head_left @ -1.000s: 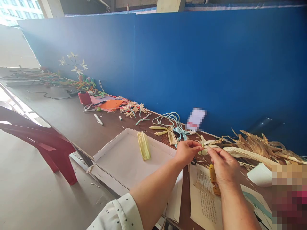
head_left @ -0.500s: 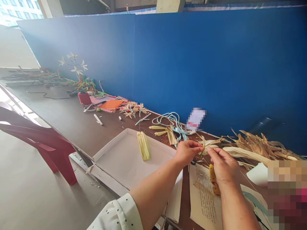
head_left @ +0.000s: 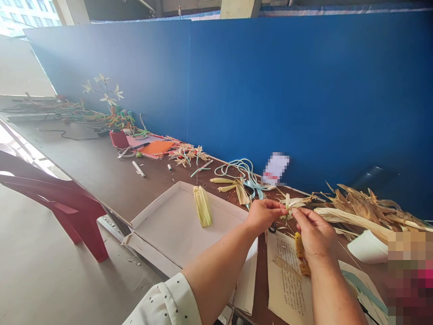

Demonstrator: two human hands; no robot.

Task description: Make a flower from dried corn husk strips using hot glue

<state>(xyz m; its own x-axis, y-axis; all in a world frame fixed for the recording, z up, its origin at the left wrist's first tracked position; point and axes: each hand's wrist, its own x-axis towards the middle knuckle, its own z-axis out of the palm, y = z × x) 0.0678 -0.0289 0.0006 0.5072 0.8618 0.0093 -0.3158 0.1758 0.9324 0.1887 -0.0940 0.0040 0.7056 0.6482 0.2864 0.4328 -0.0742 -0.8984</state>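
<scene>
My left hand (head_left: 265,215) pinches one side of a small pale corn husk flower (head_left: 287,200) over the table. My right hand (head_left: 314,231) grips the same flower from the other side, thumb and fingertips close to the left fingertips. The flower's pale petals stick up between the hands; its base is partly hidden by my fingers. Beneath my right wrist lies a yellow-orange object (head_left: 299,247), partly covered, on a printed sheet (head_left: 286,282). Left of my hands, a yellow-green piece of corn husk (head_left: 202,206) lies in a shallow white cardboard box (head_left: 162,234).
Dried corn husks (head_left: 365,205) heap at the right beside a white cup (head_left: 367,247). Behind the box lie pale blue cord (head_left: 237,168) and husk pieces (head_left: 225,184). Orange paper (head_left: 157,148) and finished flowers (head_left: 107,98) are farther left. A blue panel (head_left: 237,90) backs the table; a red chair (head_left: 67,198) stands left.
My hands stay almost in place on the flower, and its petals have shifted slightly between my fingertips. The blurred shape at the right edge has moved a little to the right.
</scene>
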